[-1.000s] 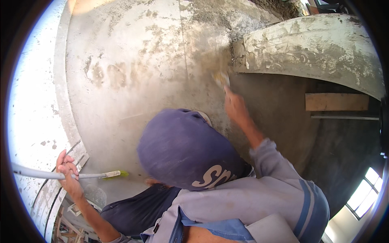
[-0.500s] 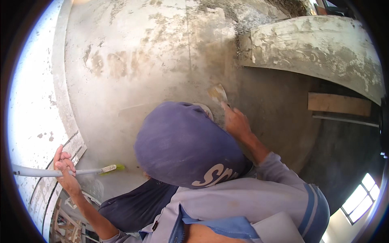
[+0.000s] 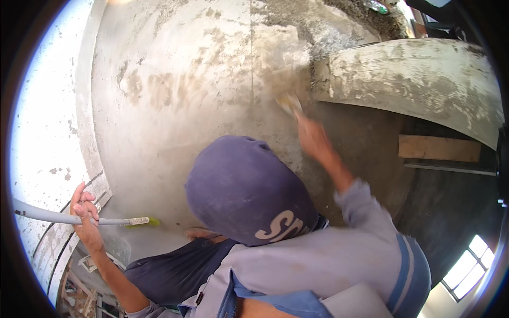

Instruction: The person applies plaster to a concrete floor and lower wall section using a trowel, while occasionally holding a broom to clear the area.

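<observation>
My right hand point(image 3: 314, 137) is closed round the handle of a flat brush point(image 3: 289, 104), with its pale, yellowish end against the dusty grey concrete surface point(image 3: 212, 114). Motion smears both brush and hand. On the left, my left hand point(image 3: 86, 212) has its fingers bent about a pale grey pole point(image 3: 114, 221), which crosses the palm. The pole's far end carries a whitish, worn sleeve and a yellow-green tip point(image 3: 152, 221). Whether the pole is rigid or a hose, I cannot tell. My bent knee in blue-purple cloth point(image 3: 241, 185) covers the middle.
A curved, plaster-smeared slab point(image 3: 408, 77) juts in at the upper right. Under it lies a wooden board point(image 3: 439, 148). Rubble point(image 3: 366, 16) lies at the top. A bright, stained ledge point(image 3: 50, 143) runs down the left, with wood scraps point(image 3: 79, 291) below it.
My right hand and the brush have moved farther up along the concrete. My knee has shifted slightly right, and a foot shows beside it. The left hand stays on the pole.
</observation>
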Demonstrator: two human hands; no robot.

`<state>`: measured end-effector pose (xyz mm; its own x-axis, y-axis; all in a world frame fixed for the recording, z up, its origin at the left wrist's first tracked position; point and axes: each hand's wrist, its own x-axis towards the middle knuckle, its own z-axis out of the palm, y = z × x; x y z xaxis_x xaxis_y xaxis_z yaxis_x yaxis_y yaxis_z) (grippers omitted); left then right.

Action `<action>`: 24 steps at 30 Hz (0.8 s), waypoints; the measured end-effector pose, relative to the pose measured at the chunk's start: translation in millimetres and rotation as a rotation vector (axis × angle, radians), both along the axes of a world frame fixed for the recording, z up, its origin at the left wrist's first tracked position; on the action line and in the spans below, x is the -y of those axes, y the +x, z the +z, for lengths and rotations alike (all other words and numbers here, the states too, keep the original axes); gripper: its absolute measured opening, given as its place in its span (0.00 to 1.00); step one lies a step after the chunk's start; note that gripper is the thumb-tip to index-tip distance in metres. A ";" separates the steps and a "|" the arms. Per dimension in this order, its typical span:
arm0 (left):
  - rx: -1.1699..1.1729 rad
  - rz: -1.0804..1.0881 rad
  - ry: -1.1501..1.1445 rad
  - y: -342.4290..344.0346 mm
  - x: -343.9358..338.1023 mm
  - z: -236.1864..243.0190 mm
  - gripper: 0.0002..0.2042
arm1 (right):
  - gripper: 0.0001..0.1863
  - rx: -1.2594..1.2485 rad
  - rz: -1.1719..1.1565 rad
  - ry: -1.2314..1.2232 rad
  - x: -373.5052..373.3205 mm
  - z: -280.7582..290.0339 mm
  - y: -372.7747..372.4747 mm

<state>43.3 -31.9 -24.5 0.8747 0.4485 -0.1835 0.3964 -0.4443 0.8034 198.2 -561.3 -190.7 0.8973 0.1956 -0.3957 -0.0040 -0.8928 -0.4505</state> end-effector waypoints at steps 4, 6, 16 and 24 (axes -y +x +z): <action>-0.017 -0.014 -0.025 10.8 -3.4 -9.0 0.31 | 0.21 -0.152 -0.070 -0.182 20.4 17.3 -66.2; -0.021 -0.035 -0.040 15.1 -3.7 -9.4 0.31 | 0.21 -0.138 -0.037 -0.179 9.7 9.5 -29.0; 0.002 -0.076 -0.059 21.0 -0.6 -7.4 0.34 | 0.20 -0.127 -0.012 -0.175 -20.3 10.6 23.3; -0.046 -0.028 -0.025 11.5 -7.8 -6.5 0.34 | 0.21 0.110 -0.074 -0.088 -14.2 -45.7 16.2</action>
<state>54.8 -24.1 -31.1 0.8773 0.4186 -0.2348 0.4209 -0.4358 0.7956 214.4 -547.0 -236.4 0.9467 0.0962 -0.3074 -0.0263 -0.9280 -0.3716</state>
